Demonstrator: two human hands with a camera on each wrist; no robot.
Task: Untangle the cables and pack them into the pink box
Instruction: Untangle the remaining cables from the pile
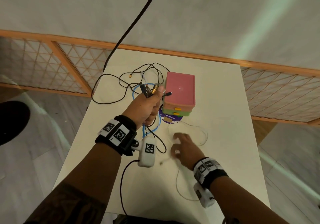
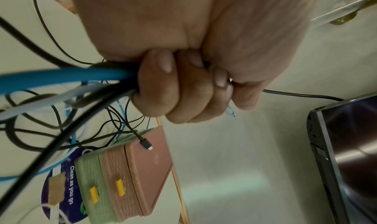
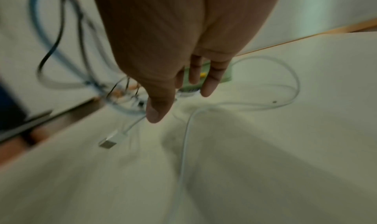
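Nearest the camera, on the near half of the white tabletop [image 1: 225, 102], the person's right hand [image 1: 184, 145] hovers low with fingers loosely spread and nothing in its hold, directly over a thin white charging cable [image 3: 293, 88] that lies separated from the rest; the cable's flat silver USB plug [image 3: 109, 141] rests just left of the thumb, while its cord loops away to the hand's right and far side. That hand is judged the nearer one for gathering it. Farther back and raised, the left hand [image 1: 147, 106] is fisted around a bundle of black, blue and gold-tipped cables [image 1: 149, 89], plug ends pointing up, tails trailing into a tangle behind. Beyond, just right of that fist, the closed pink plastic box with a yellow latch [image 1: 180, 88] sits stacked on a green plastic box [image 2: 89, 179], its lid not yet opened.
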